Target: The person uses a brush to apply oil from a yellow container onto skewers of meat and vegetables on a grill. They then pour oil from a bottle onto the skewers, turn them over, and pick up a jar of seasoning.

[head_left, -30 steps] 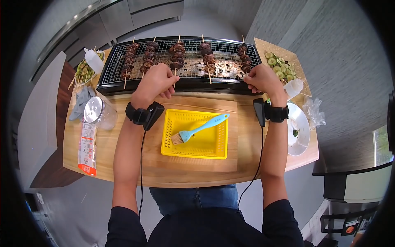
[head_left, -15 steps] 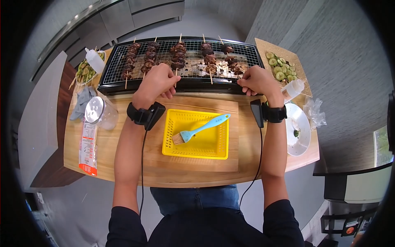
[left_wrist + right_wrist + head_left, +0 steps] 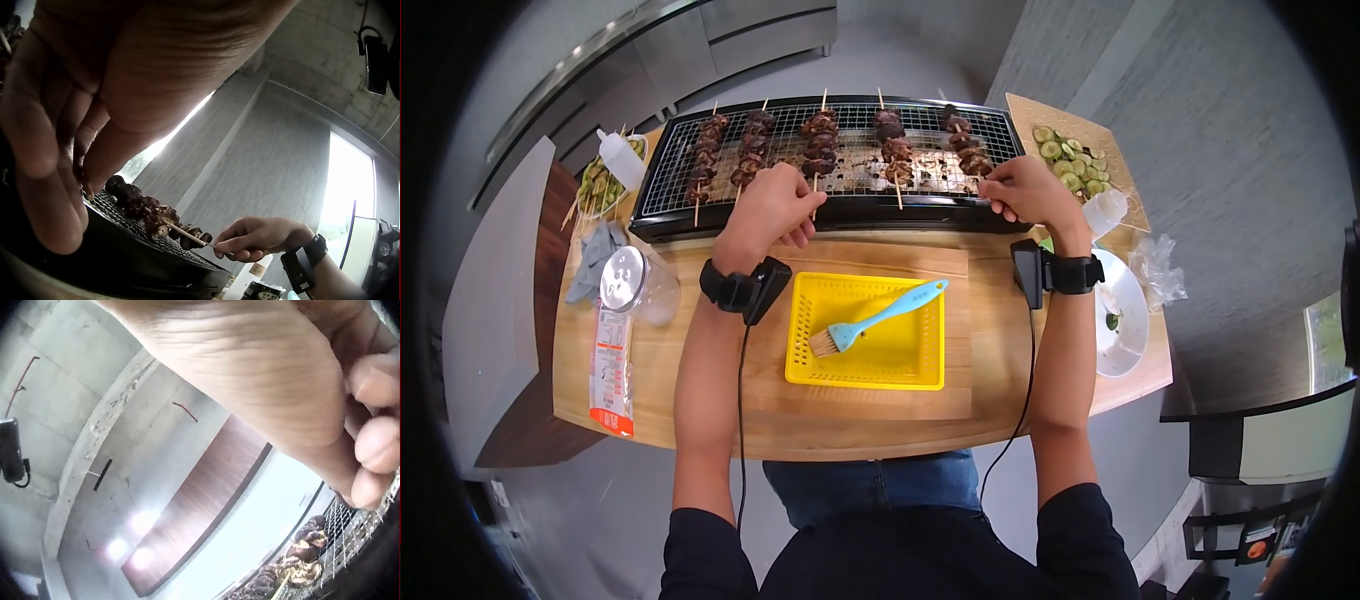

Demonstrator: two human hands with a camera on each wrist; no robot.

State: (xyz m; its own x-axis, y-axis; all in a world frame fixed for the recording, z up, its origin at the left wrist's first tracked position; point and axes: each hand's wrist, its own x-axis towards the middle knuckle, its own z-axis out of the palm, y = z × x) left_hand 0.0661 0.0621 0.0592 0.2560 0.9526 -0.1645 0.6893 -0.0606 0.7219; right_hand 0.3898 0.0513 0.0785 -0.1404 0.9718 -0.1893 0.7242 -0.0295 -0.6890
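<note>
Meat skewers lie across the wire rack of a long black grill (image 3: pixel 840 216). My left hand (image 3: pixel 772 208) pinches the lower stick end of the middle skewer (image 3: pixel 820 142) at the grill's front edge. At the right end, my right hand (image 3: pixel 1032 192) pinches the stick end of the rightmost skewer (image 3: pixel 966 142), which lies slanted on the rack. In the left wrist view my right hand (image 3: pixel 265 237) shows its thumb and fingertips on a stick. Meat (image 3: pixel 306 544) on the rack shows below my right hand (image 3: pixel 369 419) in the right wrist view.
A yellow basket (image 3: pixel 915 376) holds a blue brush (image 3: pixel 890 312) on a wooden board (image 3: pixel 956 340). To the left stand a lidded jar (image 3: pixel 658 290) and a squeeze bottle (image 3: pixel 620 160); at right are a white plate (image 3: pixel 1128 340), another bottle (image 3: pixel 1106 212) and cucumber slices (image 3: pixel 1080 165).
The rightmost skewer has shifted left and turned from nearly straight to slanted, with my right hand moving left and then slightly back. My left hand stays at the middle skewer; the head view has shifted slightly.
</note>
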